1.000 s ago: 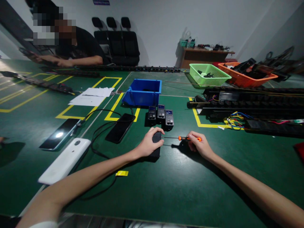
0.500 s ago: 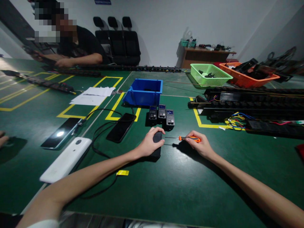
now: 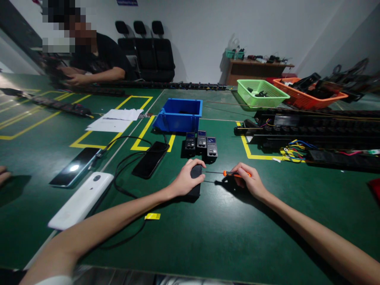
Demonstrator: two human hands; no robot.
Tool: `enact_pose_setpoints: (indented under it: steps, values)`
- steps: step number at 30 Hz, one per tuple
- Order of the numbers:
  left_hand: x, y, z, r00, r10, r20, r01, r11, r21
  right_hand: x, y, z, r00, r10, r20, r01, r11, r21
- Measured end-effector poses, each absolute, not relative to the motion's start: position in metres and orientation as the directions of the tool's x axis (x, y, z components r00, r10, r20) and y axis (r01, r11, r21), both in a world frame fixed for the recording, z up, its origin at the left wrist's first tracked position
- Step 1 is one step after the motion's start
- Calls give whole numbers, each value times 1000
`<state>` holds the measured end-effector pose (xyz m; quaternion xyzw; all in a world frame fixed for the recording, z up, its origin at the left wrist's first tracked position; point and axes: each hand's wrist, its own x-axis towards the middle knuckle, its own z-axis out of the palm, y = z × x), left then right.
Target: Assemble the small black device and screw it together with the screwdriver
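Observation:
My left hand (image 3: 189, 178) is closed round a small black box (image 3: 195, 191), holding it against the green tabletop. In my right hand (image 3: 249, 181) is a screwdriver (image 3: 230, 173) with an orange and black handle, its thin shaft pointing left. The tip comes up to the right side of the black box; whether it touches cannot be made out. Just behind the box stand three small dark devices (image 3: 201, 139) with little screens, close together.
Behind the devices sits a blue bin (image 3: 181, 122). Phones (image 3: 151, 160), a white power bank or phone (image 3: 81, 201) and a looping black cable (image 3: 118, 174) lie left. Long black rails with wires (image 3: 297, 130), green basket (image 3: 261, 94) and orange basket (image 3: 308, 95) are right. A person (image 3: 103, 59) works across.
The fingers of my right hand have shifted on the screwdriver handle, covering more of it. My left hand and the black box stay nearly in place. The person opposite moved their hands slightly.

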<state>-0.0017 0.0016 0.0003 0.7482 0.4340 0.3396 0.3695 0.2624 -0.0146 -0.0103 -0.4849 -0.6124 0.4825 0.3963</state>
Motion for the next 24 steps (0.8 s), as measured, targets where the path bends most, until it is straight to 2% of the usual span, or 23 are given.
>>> enact_pose_setpoints:
  steps: [11, 24]
  values:
    - [-2, 0, 3, 388, 903, 184, 400, -345, 849, 260, -15, -9, -191, 981, 25, 324, 87, -942]
    - [-2, 0, 2, 374, 909, 184, 414, -341, 844, 264, -15, -10, -217, 962, 165, 408, 243, -880]
